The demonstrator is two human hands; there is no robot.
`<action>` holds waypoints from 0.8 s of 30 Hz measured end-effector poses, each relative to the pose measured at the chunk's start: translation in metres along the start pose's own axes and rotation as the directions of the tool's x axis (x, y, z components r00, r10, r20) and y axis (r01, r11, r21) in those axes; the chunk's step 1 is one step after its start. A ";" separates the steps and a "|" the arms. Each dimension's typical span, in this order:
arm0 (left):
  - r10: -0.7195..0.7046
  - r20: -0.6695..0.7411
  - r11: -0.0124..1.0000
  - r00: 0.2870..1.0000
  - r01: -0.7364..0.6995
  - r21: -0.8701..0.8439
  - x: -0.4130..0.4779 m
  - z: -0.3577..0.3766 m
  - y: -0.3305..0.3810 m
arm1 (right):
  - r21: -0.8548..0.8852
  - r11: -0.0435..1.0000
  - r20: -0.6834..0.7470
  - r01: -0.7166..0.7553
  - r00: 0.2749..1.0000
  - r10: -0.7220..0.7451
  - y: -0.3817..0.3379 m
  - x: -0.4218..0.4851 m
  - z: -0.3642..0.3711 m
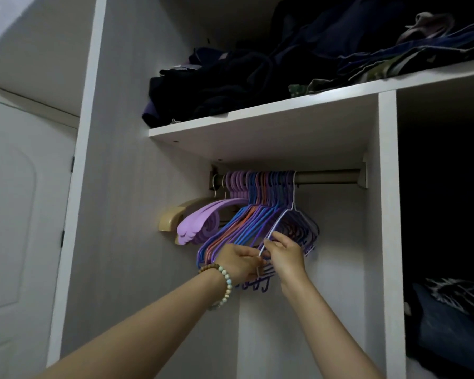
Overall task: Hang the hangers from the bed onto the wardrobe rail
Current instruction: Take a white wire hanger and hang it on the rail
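white hanger (279, 221) hooked on the wardrobe rail (329, 177), at the right end of the coloured hanger bunch (244, 224). below the rail, left hand (238, 262) and right hand (283, 255) both pinch its lower wire arm, fingers curled.

Beaded bracelets (225, 280) on left wrist
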State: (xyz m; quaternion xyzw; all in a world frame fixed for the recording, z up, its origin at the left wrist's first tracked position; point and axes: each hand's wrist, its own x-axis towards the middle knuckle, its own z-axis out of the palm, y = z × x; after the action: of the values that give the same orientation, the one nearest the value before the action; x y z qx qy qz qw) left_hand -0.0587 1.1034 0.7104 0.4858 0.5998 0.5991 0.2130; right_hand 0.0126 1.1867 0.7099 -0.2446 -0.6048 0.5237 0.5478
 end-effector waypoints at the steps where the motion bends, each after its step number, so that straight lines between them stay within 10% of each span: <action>1: -0.008 0.001 1.000 1.000 0.008 0.002 -0.002 -0.003 -0.002 | -0.034 0.999 -0.010 0.017 1.000 -0.017 0.002 -0.002 0.000; 13: 0.106 -0.214 0.994 0.971 -0.109 0.001 -0.071 -0.102 0.016 | -0.193 0.939 -0.055 0.286 0.952 -0.301 -0.030 -0.070 0.058; 24: 0.147 -0.549 0.964 0.822 0.004 0.265 -0.237 -0.312 -0.020 | -0.017 0.976 0.457 0.218 0.870 -0.186 -0.032 -0.221 0.242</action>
State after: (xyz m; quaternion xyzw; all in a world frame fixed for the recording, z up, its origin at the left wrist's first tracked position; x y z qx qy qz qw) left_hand -0.2229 0.7487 0.6740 0.3325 0.6888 0.6413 -0.0608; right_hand -0.1394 0.8956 0.6853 -0.0697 -0.7554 0.4852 0.4348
